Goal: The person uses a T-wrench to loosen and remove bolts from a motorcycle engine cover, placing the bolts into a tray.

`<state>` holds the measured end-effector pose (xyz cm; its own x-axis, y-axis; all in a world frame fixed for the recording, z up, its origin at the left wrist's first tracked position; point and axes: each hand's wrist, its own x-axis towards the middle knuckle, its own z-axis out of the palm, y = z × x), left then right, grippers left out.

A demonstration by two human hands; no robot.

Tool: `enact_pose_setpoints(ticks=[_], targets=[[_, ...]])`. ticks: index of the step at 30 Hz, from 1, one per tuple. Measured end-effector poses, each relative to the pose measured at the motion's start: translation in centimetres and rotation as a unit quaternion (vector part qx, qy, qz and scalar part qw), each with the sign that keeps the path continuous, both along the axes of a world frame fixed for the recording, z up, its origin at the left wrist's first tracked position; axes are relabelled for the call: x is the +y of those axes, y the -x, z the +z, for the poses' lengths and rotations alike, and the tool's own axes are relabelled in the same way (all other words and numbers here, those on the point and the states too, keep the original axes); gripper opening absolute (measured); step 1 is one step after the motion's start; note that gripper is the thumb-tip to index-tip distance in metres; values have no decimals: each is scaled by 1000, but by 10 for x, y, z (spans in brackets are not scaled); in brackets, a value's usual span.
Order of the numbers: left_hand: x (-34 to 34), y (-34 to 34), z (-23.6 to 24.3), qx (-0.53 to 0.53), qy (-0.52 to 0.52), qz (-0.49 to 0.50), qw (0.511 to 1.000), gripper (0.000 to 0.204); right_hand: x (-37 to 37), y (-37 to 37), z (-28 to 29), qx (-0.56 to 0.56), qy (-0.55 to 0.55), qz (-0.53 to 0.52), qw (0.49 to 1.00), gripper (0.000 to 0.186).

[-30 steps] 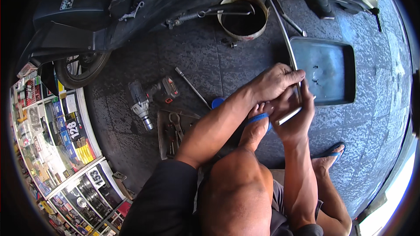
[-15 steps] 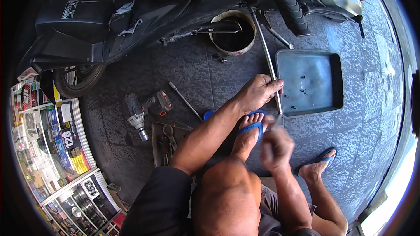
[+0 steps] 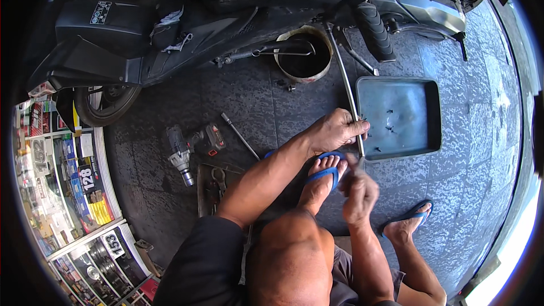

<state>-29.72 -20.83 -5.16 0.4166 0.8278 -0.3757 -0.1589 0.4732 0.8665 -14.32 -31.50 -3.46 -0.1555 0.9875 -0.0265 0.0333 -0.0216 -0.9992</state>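
Note:
A long silver-shafted wrench (image 3: 345,73) slants from the underside of a dark motorcycle (image 3: 198,28) down toward me. Around the lower part of its shaft my left hand (image 3: 342,128) is closed, thumb on top. My right hand (image 3: 360,195) is closed at the near end of the same wrench; its fingers are blurred, and they hide most of the handle. Just right of the shaft lies a shallow blue-grey tray (image 3: 411,136) with several small dark screws (image 3: 390,127) in it. The wrench's far tip is lost against the motorcycle's dark underside.
Under the motorcycle stands a round tub (image 3: 306,79) with a dark inside, beside the side stand. To my left lie a cordless impact wrench (image 3: 181,158), a thin metal bar (image 3: 240,136) and a box of spanners (image 3: 205,192). Glass display shelves (image 3: 85,136) line the left side.
My right hand has turned and shifted slightly lower at the wrench's near end. My left hand keeps its hold on the shaft. The whole view has tilted a little.

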Motion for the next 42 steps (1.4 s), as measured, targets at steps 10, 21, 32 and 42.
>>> enact_pose_setpoints(ticks=[10, 21, 32, 42], targets=[[5, -7, -2, 3, -8, 35, 999, 37, -6, 16, 3, -163, 14, 85, 983, 38], [6, -3, -6, 30, 0, 74, 997, 37, 9, -3, 18, -214, -176, 49, 960, 44], [12, 1, 4, -2, 15, 106, 994, 36, 31, -18, 27, -85, 31, -111, 990, 42], [20, 1, 7, -3, 13, 131, 991, 33, 32, -22, 27, -87, 100, -144, 981, 51]])
